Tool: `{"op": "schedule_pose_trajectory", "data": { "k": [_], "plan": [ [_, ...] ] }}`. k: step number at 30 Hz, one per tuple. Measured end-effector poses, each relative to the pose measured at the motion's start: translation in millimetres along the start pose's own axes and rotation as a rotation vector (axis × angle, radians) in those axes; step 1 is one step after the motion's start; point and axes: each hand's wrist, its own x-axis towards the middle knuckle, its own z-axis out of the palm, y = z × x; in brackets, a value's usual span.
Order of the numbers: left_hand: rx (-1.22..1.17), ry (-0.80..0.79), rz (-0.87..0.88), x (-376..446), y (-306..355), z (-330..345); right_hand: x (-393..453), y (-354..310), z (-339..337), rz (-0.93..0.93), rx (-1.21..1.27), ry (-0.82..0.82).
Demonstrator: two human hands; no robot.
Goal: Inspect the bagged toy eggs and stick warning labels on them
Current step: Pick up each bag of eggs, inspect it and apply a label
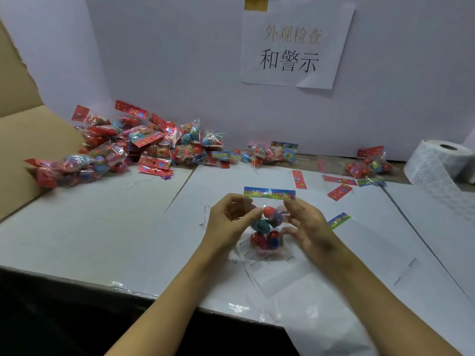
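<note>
Holding bag (266,227) above counter (102,227): left hand (226,224) and right hand (308,227) fingers curled, pinching its sides; pile (133,147) far left.

Two bare forearms enter from the bottom edge, each ending in a bare hand: left hand (228,222), right hand (308,227). No sleeves, gloves, rings, watch or bracelets show. Fingernails are short and unpainted.

— Where's the pile of bagged eggs (133,147)?
— Far left on the table (90,227), beside the cardboard box (23,140).
— The label roll (437,160)?
— Far right. One bag (267,224) sits between both hands, near the front.
</note>
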Motion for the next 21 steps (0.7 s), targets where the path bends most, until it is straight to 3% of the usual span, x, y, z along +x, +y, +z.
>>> {"op": "schedule_pose_trajectory", "data": {
  "k": [4, 10, 14, 17, 21],
  "plan": [
    [0.008, -0.074, -0.004, -5.4, 0.8, 3.1, -2.7, 5.1, 0.4, -0.080, -0.137, 0.006],
    [0.081, -0.250, -0.071, -8.5, 0.9, 4.6, -4.0, 9.3, -1.7, -0.210, -0.157, 0.150],
    [-0.028, -0.243, -0.145, -6.7, 5.8, 5.4, -7.2, 8.9, 4.7, -0.253, -0.160, 0.169],
    [-0.149, -0.150, -0.212, -3.4, 7.7, 3.8, -9.3, 7.5, 6.8, -0.207, -0.174, 0.102],
    [-0.162, -0.097, -0.169, -0.7, 4.9, -0.3, -9.2, 6.6, 7.1, -0.230, -0.225, 0.059]
  ]
}}
